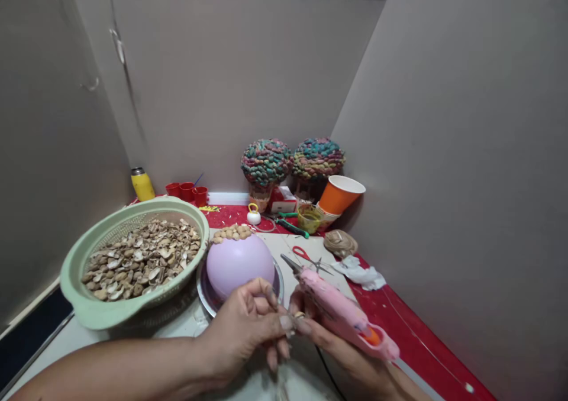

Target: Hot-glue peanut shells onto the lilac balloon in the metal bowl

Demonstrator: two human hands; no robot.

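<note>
In front of me my left hand (252, 324) is closed in a pinch, its thumb and fingertips meeting those of my right hand (317, 330). Something small and pale sits between the fingertips, too covered to name. My right hand also holds a pink hot glue gun (339, 309), its metal nozzle pointing up and left. Just beyond my left hand, a lilac balloon (239, 265) rests in a metal bowl (203, 293). Tan nutshells (233, 232) cover the balloon's top far side in a patch.
A green colander (77, 277) heaped with nutshells stands at left. Behind are a yellow bottle (142, 184), red cups (187, 191), two shell-covered coloured domes (267, 161), pliers (293, 228) and an orange paper cup (339, 197). Scissors (310, 259), twine (341, 243) and crumpled tissue (359, 272) lie at right.
</note>
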